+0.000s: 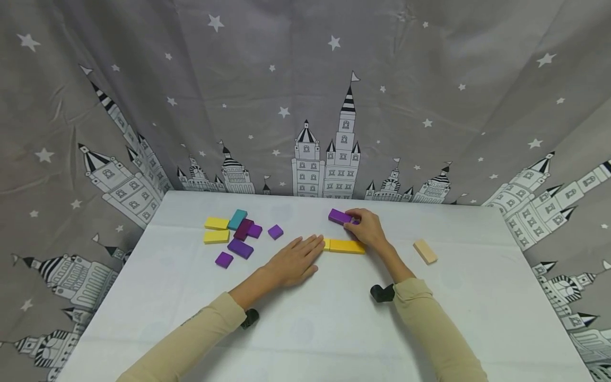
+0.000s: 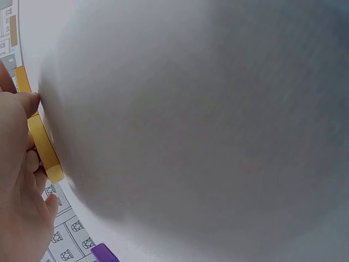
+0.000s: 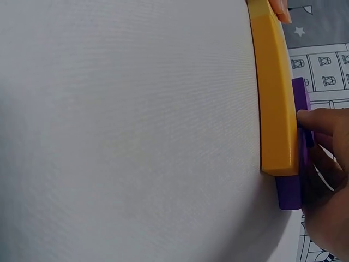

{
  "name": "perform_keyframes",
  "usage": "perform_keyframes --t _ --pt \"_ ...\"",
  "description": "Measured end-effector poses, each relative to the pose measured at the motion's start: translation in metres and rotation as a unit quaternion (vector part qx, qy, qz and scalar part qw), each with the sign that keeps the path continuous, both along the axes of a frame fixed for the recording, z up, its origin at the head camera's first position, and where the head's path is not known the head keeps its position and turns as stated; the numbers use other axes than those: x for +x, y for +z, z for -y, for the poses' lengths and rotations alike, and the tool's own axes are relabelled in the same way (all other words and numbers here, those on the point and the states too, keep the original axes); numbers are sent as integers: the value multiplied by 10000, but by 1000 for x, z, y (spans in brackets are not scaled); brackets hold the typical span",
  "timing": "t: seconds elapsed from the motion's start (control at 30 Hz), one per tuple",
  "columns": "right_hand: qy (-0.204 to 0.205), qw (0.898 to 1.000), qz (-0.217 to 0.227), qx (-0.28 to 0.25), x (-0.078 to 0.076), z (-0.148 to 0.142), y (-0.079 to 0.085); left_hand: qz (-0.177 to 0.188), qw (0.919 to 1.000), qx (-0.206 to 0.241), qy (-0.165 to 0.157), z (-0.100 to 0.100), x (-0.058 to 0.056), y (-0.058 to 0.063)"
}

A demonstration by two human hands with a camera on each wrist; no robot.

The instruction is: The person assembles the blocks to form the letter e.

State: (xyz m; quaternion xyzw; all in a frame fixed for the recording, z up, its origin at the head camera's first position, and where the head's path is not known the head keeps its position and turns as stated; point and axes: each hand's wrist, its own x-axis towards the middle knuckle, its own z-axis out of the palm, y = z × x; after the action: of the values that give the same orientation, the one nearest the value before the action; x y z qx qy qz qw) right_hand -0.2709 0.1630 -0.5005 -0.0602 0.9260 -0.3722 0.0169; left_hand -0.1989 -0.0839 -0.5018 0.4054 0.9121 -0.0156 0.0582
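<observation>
My left hand (image 1: 293,262) lies with fairly straight fingers across the left end of a row of blocks, touching a yellow block (image 2: 46,153). That block is mostly hidden by the hand in the head view. A longer orange-yellow block (image 1: 347,246) continues the row to the right, end to end with it. Just behind the row, my right hand (image 1: 369,229) pinches a purple block (image 1: 355,223), largely covered by its fingers. Another purple block (image 1: 338,216) lies at the fingertips. In the right wrist view purple shows alongside the orange-yellow block (image 3: 277,103).
Left of the hands lie yellow blocks (image 1: 217,236), a teal block (image 1: 237,219), a maroon block (image 1: 244,229) and several purple blocks (image 1: 240,248). A plain wooden block (image 1: 425,251) is at the right. A grey castle-print curtain (image 1: 267,95) hangs behind the white table (image 1: 305,339).
</observation>
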Motion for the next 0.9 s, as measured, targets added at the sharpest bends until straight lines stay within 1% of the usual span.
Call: perform_keyframes --t 0.23,0.4,0.73,0.9 --pt "29 10000 35 59 0 1 -3 -11 10000 30 -7 -1 1 3" --pt "2 10000 48 48 -1 2 -5 6 10000 26 -12 0 1 2" --pt "72 9999 -136 59 0 2 -7 -4 10000 -31 22 -1 0 1" --pt "64 9998 -149 66 2 3 -7 14 10000 -14 15 -2 0 3"
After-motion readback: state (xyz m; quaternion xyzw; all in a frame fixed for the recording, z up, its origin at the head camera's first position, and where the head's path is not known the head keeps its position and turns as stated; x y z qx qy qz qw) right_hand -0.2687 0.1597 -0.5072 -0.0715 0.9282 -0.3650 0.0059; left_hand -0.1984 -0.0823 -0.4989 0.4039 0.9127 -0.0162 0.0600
